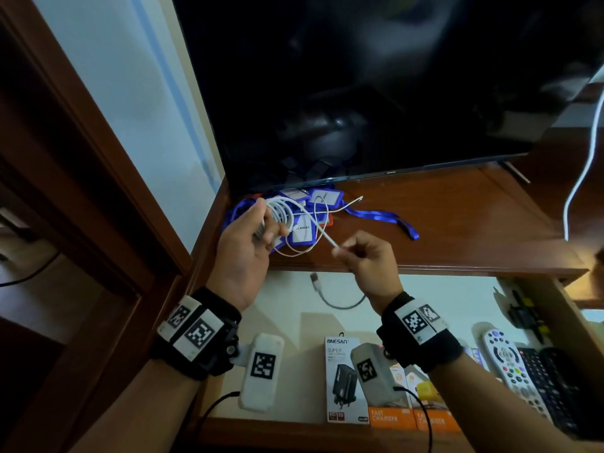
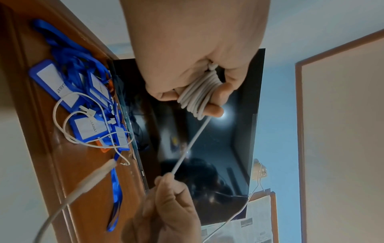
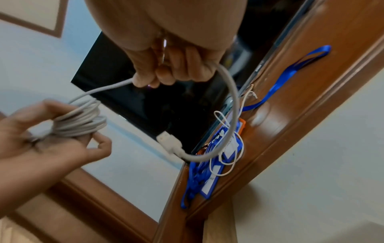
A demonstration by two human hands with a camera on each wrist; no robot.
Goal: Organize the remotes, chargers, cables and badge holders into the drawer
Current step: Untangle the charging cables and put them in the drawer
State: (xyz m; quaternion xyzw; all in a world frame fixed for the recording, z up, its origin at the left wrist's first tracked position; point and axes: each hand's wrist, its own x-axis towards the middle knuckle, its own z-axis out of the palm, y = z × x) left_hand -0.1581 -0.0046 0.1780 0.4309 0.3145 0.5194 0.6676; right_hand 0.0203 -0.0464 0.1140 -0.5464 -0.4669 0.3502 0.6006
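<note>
A white cable (image 1: 281,213) is wound in several loops round the fingers of my left hand (image 1: 251,233), which holds the coil (image 2: 197,95) above the wooden cabinet top. My right hand (image 1: 366,256) pinches the cable's free length (image 3: 116,86); the tail hangs down to a USB plug (image 3: 169,142), seen over the drawer (image 1: 314,278). Blue badge holders (image 1: 302,232) with lanyards (image 1: 382,219) and a thin white wire (image 2: 68,131) lie on the cabinet top under the coil. In the open drawer lie charger boxes (image 1: 343,380) and remotes (image 1: 513,371).
A dark TV screen (image 1: 376,93) stands at the back of the cabinet top (image 1: 457,223). The open drawer (image 1: 441,295) has a pale floor. A white cord (image 1: 585,165) hangs at the right. A wooden door frame (image 1: 81,142) borders the left.
</note>
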